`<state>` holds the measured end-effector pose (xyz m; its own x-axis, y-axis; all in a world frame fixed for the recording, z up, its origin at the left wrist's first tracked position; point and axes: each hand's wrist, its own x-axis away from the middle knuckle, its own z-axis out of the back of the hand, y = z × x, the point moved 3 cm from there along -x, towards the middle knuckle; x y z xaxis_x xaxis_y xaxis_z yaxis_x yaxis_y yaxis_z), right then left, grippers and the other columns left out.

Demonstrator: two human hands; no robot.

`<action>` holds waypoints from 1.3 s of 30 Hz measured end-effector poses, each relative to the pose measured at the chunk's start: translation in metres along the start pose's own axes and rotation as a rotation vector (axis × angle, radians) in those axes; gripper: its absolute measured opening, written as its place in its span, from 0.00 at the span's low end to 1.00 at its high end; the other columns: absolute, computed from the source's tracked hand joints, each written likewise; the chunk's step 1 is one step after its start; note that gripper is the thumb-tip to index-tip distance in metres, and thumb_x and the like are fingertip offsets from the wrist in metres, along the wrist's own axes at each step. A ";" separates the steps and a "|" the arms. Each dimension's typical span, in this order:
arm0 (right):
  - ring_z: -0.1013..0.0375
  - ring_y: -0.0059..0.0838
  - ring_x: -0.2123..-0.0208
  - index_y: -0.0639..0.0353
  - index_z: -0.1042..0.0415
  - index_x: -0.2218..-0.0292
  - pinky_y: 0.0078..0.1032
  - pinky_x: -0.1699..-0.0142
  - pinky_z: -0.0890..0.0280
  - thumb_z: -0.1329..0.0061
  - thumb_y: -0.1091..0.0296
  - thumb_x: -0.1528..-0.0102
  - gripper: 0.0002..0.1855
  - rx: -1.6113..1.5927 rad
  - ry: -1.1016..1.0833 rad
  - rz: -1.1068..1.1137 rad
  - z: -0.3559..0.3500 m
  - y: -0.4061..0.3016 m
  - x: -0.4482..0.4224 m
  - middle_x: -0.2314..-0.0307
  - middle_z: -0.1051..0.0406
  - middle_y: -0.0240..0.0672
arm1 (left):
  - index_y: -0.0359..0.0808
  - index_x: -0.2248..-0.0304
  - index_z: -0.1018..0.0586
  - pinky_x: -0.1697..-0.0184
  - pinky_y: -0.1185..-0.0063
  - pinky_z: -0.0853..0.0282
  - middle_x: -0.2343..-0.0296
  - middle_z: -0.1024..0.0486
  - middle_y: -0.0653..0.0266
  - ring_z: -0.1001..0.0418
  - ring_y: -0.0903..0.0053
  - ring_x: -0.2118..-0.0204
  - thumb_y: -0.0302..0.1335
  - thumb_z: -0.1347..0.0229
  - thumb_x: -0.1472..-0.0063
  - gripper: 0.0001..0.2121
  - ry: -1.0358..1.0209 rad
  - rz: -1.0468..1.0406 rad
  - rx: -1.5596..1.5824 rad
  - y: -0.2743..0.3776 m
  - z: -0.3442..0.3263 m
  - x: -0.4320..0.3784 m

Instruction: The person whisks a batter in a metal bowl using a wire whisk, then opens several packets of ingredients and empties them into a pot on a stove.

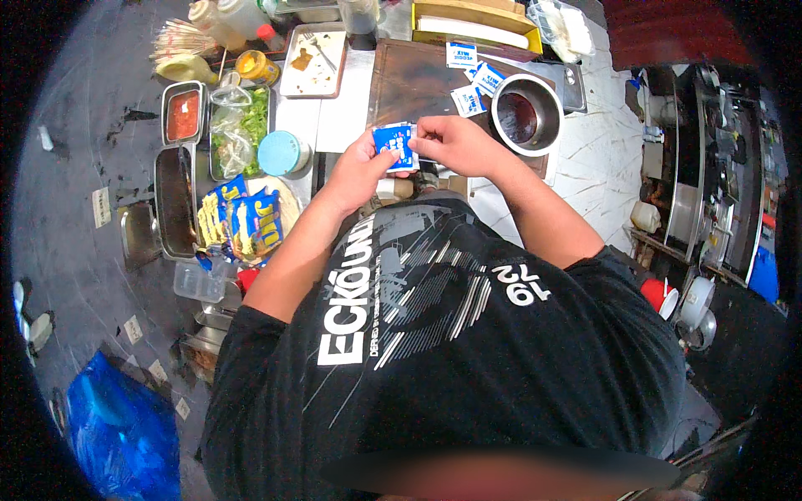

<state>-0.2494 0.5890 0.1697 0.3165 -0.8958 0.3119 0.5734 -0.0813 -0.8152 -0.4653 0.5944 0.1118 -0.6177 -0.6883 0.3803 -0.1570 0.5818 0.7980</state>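
Note:
Between both hands, near the front edge of the work table, is a blue-and-white seasoning sachet (393, 139) bearing print. My left hand (358, 168) grips it from the left with the thumb across its face. My right hand (460, 145) pinches at its right edge. What lies behind the front sachet is partly hidden. Beyond them lies a dark wooden cutting board (404, 78) with several similar sachets (489, 77) on its far right part. A steel pot (552, 103) with something dark red-brown at its bottom stands to the right of the sachets.
Left of my hands are a blue-lidded jar (279, 153), a steel pan of lettuce (257, 119), a pan of red sauce (183, 117) and blue-and-yellow packages (255, 219). Farther back sit a tray with a fork (301, 78), squeeze bottles (241, 19) and a yellow-edged box (473, 44).

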 end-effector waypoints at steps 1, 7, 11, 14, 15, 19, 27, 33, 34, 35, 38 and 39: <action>0.35 0.19 0.72 0.63 0.26 0.66 0.28 0.66 0.36 0.44 0.59 0.32 0.16 -0.051 -0.003 0.005 -0.010 -0.002 0.001 0.77 0.31 0.30 | 0.30 0.41 0.30 0.48 0.68 0.17 0.51 0.21 0.57 0.18 0.71 0.53 0.21 0.47 0.27 0.18 -0.013 -0.016 -0.013 0.001 0.004 0.007; 0.30 0.28 0.74 0.64 0.23 0.66 0.34 0.64 0.31 0.44 0.59 0.35 0.15 -0.166 0.058 0.020 -0.040 -0.034 0.017 0.77 0.26 0.36 | 0.30 0.40 0.31 0.43 0.71 0.24 0.50 0.23 0.61 0.22 0.75 0.50 0.22 0.46 0.28 0.19 -0.041 -0.071 -0.237 0.007 0.021 0.038; 0.32 0.16 0.72 0.62 0.22 0.65 0.25 0.68 0.37 0.41 0.63 0.36 0.11 -0.776 -0.138 -0.085 0.001 -0.075 0.060 0.74 0.27 0.25 | 0.34 0.38 0.32 0.43 0.73 0.26 0.49 0.24 0.63 0.23 0.75 0.48 0.28 0.40 0.30 0.25 -0.240 -0.082 -0.341 0.074 0.005 0.067; 0.31 0.15 0.71 0.61 0.22 0.66 0.22 0.67 0.38 0.41 0.65 0.36 0.09 -1.168 -0.180 0.349 0.053 -0.083 0.101 0.75 0.28 0.26 | 0.33 0.43 0.26 0.46 0.72 0.28 0.53 0.24 0.60 0.23 0.73 0.51 0.25 0.37 0.39 0.24 -0.269 -0.526 -0.740 0.179 -0.022 0.101; 0.30 0.18 0.70 0.60 0.23 0.68 0.24 0.66 0.36 0.40 0.62 0.37 0.12 -0.774 0.217 -0.030 0.063 -0.050 0.116 0.75 0.28 0.28 | 0.33 0.46 0.24 0.47 0.71 0.28 0.56 0.22 0.58 0.23 0.70 0.54 0.22 0.39 0.42 0.23 -0.376 -0.761 -0.914 0.219 -0.037 0.120; 0.31 0.18 0.71 0.58 0.25 0.70 0.23 0.64 0.35 0.41 0.63 0.36 0.12 -0.574 0.296 -0.102 0.098 -0.032 0.142 0.75 0.29 0.24 | 0.33 0.57 0.19 0.60 0.68 0.25 0.67 0.18 0.55 0.20 0.63 0.65 0.23 0.38 0.43 0.13 -0.628 -0.958 -0.711 0.296 -0.118 0.195; 0.34 0.11 0.74 0.59 0.21 0.67 0.18 0.70 0.40 0.39 0.62 0.40 0.10 -0.422 0.340 0.011 0.150 0.001 0.176 0.74 0.27 0.22 | 0.32 0.63 0.15 0.62 0.69 0.24 0.69 0.15 0.57 0.18 0.63 0.67 0.26 0.36 0.41 0.08 -0.998 -0.892 -0.502 0.302 -0.229 0.179; 0.35 0.13 0.76 0.56 0.22 0.68 0.18 0.71 0.42 0.39 0.65 0.39 0.07 -0.373 0.221 -0.057 0.197 0.075 0.198 0.77 0.29 0.21 | 0.31 0.58 0.14 0.60 0.70 0.24 0.68 0.15 0.58 0.18 0.64 0.65 0.22 0.38 0.42 0.12 -1.003 -0.860 -0.608 0.282 -0.319 0.108; 0.37 0.13 0.77 0.55 0.24 0.70 0.21 0.72 0.43 0.40 0.64 0.38 0.09 -0.749 0.141 -0.063 0.205 0.091 0.202 0.79 0.32 0.20 | 0.31 0.57 0.14 0.60 0.71 0.24 0.68 0.15 0.58 0.18 0.64 0.65 0.21 0.38 0.43 0.13 -0.957 -0.862 -0.671 0.280 -0.333 0.100; 0.36 0.14 0.76 0.56 0.24 0.71 0.20 0.71 0.42 0.41 0.65 0.38 0.10 -1.101 0.303 -0.096 0.209 0.106 0.219 0.78 0.31 0.20 | 0.31 0.56 0.14 0.60 0.71 0.24 0.67 0.15 0.59 0.18 0.65 0.64 0.20 0.39 0.43 0.14 -0.930 -0.845 -0.693 0.271 -0.336 0.065; 0.35 0.17 0.77 0.56 0.24 0.71 0.23 0.72 0.41 0.42 0.64 0.36 0.11 -0.294 0.146 -0.053 0.244 0.142 0.216 0.79 0.31 0.22 | 0.33 0.52 0.15 0.56 0.71 0.24 0.66 0.17 0.58 0.19 0.67 0.63 0.18 0.42 0.40 0.16 -0.609 -0.683 -0.808 0.225 -0.340 0.003; 0.34 0.18 0.77 0.57 0.24 0.72 0.24 0.71 0.39 0.44 0.64 0.36 0.12 -0.728 0.047 -0.088 0.244 0.171 0.214 0.79 0.31 0.21 | 0.32 0.50 0.17 0.51 0.72 0.26 0.63 0.19 0.60 0.21 0.70 0.59 0.18 0.44 0.36 0.16 -0.536 -0.642 -0.834 0.204 -0.334 -0.021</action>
<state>0.1004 0.4901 0.2157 0.2499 -0.8892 0.3833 -0.0570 -0.4087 -0.9109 -0.2270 0.5824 0.4230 -0.8848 -0.3661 -0.2882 -0.1276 -0.4045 0.9056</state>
